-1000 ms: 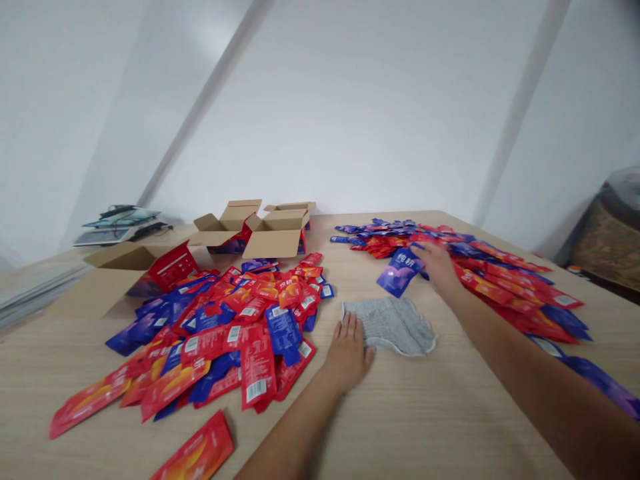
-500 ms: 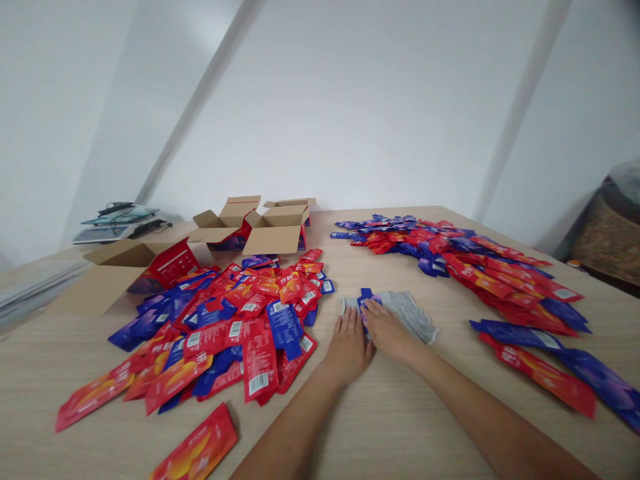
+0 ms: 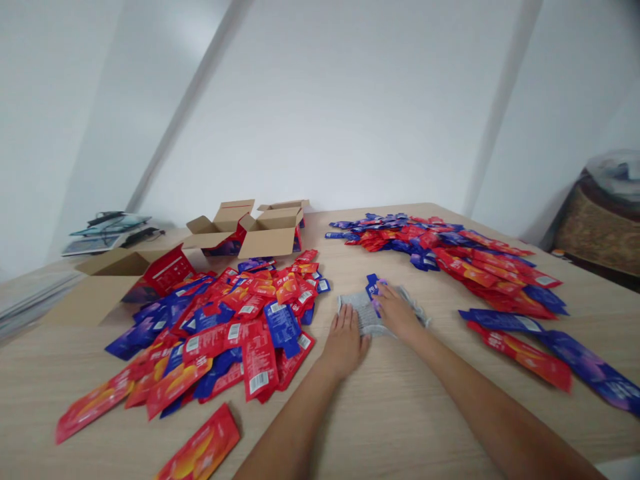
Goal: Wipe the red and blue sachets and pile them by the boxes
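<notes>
My left hand point(image 3: 345, 343) lies flat with its fingers stretched out on the left part of a grey knitted cloth point(image 3: 363, 321). My right hand point(image 3: 397, 313) is over the cloth's right half, its fingers closed on a narrow blue packet point(image 3: 371, 287). The packet's top end sticks out past the cloth's far edge. The right thumb and much of the packet are hidden beneath the hand. Left of my hands spreads a loose heap of red and blue packets point(image 3: 260, 333).
Open cardboard boxes point(image 3: 267, 243) stand behind the left heap, another box point(image 3: 93, 293) nearer left. A long pile of red and blue packets point(image 3: 450, 247) runs along the right. A separate red packet point(image 3: 520, 353) lies nearer. Papers and cables point(image 3: 110, 230) sit far left.
My right hand has slid right and slightly away over the cloth, the blue packet moving with it. More grey cloth shows between my hands. The view has shifted slightly.
</notes>
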Available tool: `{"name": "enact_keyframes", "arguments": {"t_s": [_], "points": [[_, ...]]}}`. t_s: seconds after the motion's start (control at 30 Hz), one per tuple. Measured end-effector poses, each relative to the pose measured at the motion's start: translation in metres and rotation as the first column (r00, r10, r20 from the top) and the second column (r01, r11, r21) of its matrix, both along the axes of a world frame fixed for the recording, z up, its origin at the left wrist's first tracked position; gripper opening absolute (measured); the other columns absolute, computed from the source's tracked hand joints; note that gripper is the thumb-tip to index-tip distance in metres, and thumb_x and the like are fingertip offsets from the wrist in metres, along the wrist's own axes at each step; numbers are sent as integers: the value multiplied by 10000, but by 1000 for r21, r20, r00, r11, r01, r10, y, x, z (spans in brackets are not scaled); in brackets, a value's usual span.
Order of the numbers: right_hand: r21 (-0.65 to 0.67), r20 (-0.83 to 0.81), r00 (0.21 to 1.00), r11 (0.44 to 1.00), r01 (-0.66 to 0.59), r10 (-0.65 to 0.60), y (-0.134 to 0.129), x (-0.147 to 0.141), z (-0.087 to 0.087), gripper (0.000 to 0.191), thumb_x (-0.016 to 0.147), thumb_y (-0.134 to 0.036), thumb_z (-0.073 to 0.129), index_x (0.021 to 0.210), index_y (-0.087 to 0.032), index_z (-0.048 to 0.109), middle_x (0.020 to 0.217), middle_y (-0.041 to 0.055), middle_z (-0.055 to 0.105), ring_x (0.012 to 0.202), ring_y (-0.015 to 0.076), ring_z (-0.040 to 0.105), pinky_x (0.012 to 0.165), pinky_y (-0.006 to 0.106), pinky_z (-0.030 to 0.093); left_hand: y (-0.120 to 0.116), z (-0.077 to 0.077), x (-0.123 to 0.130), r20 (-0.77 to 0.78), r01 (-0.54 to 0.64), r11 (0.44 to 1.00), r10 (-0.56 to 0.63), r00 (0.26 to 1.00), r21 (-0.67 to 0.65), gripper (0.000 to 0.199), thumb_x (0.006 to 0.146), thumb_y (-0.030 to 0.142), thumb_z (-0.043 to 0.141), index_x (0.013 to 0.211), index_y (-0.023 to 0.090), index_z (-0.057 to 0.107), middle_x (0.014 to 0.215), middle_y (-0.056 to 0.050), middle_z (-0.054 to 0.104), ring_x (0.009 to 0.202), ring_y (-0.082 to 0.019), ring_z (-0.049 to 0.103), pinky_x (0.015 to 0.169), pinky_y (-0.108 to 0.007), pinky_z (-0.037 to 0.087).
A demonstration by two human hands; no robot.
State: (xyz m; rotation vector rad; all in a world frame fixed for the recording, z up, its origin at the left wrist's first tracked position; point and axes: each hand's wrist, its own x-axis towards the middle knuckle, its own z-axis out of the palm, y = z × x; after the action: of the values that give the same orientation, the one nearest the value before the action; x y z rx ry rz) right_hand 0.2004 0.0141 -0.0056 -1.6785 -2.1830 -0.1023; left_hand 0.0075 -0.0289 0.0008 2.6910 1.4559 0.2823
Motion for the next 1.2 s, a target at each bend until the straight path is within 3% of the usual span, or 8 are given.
{"name": "enact_keyframes", "arguments": {"t_s": [0.17,0.3,0.4,0.57,0.77,0.87,1.03,1.2], "points": [[202,-152,986,979,-34,65,-13,-6,20,423,844,-115,396,1231,-134,564,1395,131,440,1277,240,382,1065,420,339,0,0,-1,5,10,1000,-10,1000,-8,653,936,462,247,1411,15,283,1507,-204,199,1407,-271,109,1133,-426,145],[234,-255,947,962,-138,198,-22,-23,33,396,911,-228,358,1262,-161,529,1318,113,518,1229,207,440,1046,412,367,0,1,1,20,4,1000,-3,1000,-18,681,925,469,269,1428,11,239,1510,-198,194,1409,-273,91,1133,-430,140],[185,-256,944,969,-162,207,-22,-30,26,422,925,-207,295,1269,-149,532,1324,116,523,1245,193,437,1059,402,347,1,3,2,19,-8,999,9,1000,-31,693,920,463,283,1436,6,207,1514,-199,181,1410,-268,85,1133,-430,139],[-63,-34,979,977,-205,203,-18,-35,6,511,861,-112,323,1352,-139,463,1440,96,411,1355,207,303,1055,403,329,1,3,3,15,-4,999,5,1000,-35,688,910,444,318,1431,4,220,1514,-200,183,1410,-271,89,1134,-427,141],[-124,132,989,991,-43,60,-11,-25,8,513,867,-95,307,1345,-178,472,1468,64,369,1370,223,265,1007,433,352,0,1,3,0,-6,1000,6,1000,-18,650,928,441,272,1405,-1,284,1502,-208,215,1406,-270,113,1134,-425,143],[-65,136,990,997,43,-34,-6,-12,5,479,867,-104,339,1300,-189,525,1460,88,381,1328,255,324,986,431,371,0,1,2,-6,-5,1000,5,1000,-20,645,930,444,268,1403,5,293,1502,-209,211,1406,-272,115,1134,-430,143],[182,18,994,978,105,-110,0,1,2,462,823,-74,409,1257,-143,551,1388,151,440,1229,266,404,1016,419,363,0,-1,0,3,-7,1000,7,1000,-15,648,935,453,240,1416,20,276,1509,-197,201,1409,-264,98,1132,-433,151],[303,-81,993,951,-56,85,-18,-22,23,525,806,-33,374,1287,-194,512,1367,119,458,1234,252,399,1013,457,384,2,-3,0,28,-4,1000,4,1000,-14,672,926,469,252,1415,8,274,1505,-211,201,1406,-279,107,1132,-434,136]]}}
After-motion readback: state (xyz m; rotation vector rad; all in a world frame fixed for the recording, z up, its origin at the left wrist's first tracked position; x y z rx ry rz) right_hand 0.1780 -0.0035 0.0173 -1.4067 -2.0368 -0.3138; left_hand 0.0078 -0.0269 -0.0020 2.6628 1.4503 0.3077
